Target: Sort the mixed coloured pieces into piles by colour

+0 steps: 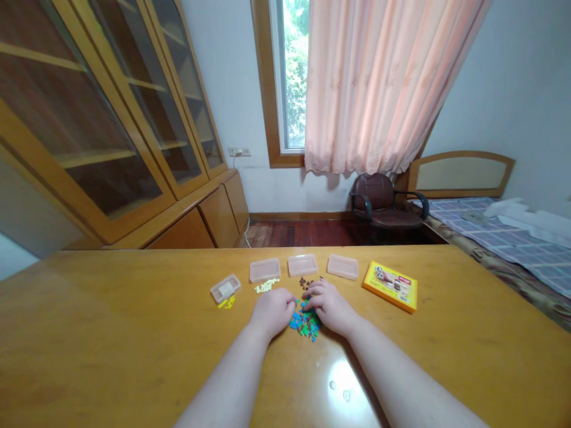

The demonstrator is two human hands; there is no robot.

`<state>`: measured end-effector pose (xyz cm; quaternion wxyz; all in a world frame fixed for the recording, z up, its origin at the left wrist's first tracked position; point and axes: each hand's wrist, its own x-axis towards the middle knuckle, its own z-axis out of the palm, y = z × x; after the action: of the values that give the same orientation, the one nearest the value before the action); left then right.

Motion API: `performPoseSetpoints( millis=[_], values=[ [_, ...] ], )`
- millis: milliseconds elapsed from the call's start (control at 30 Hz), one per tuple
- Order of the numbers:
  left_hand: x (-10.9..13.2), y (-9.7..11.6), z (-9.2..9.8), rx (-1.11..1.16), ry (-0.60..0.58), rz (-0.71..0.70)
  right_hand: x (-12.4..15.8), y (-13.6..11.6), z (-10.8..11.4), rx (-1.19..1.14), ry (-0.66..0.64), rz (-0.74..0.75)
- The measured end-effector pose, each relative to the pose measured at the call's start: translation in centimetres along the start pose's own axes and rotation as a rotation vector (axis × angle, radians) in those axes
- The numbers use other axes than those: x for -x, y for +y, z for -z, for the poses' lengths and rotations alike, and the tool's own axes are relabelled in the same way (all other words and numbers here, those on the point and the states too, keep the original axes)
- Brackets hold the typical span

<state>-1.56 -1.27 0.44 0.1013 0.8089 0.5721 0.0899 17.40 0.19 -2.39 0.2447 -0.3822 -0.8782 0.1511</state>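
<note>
At the left on the wooden table (134,333) sits a small clear plastic box (215,293) with something white in it. Little yellow pieces (229,302) lie just in front of it, maybe so that they stay apart from the other colors. Next comes a pink-tinted plastic tray (264,270), and cream pieces (267,286) lie close in front of that one.

Then comes the left hand (273,312). Its fingers are curled in at the left side of a heap of blue and green pieces (306,325). I can't tell if they pinch one. The hand seems to sit there like a little wall, so the heap doesn't slide away.

The heap is between the two hands, likely because both can reach it there. Behind it are brown pieces (303,282), and behind those is a middle tray (302,266).

The right hand (332,307) leans over the heap from its side. Its fingers are bent and a bit spread, perhaps to feel through the pieces; I can't tell if they hold any.

Past it is a right-hand tray (342,266). Last is a flat yellow picture box (391,286), set aside, probably to leave room for the arms.
</note>
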Motion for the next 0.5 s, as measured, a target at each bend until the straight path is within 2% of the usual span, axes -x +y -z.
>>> performPoseSetpoints(
  millis=[133,233,367,500],
  values=[
    [-0.10,-0.07,-0.39,0.060,-0.029,-0.128,-0.03,0.20,-0.17,0.016,0.046,-0.072],
    [-0.14,-0.04,-0.54,0.044,-0.048,-0.158,-0.07,0.28,-0.29,0.029,0.051,-0.104],
    [-0.18,-0.07,-0.38,0.018,-0.048,-0.125,-0.15,0.34,-0.23,0.049,0.065,-0.118],
    [-0.22,-0.22,-0.32,0.004,0.004,-0.042,-0.19,0.61,-0.02,0.061,0.175,-0.206]
  ],
)
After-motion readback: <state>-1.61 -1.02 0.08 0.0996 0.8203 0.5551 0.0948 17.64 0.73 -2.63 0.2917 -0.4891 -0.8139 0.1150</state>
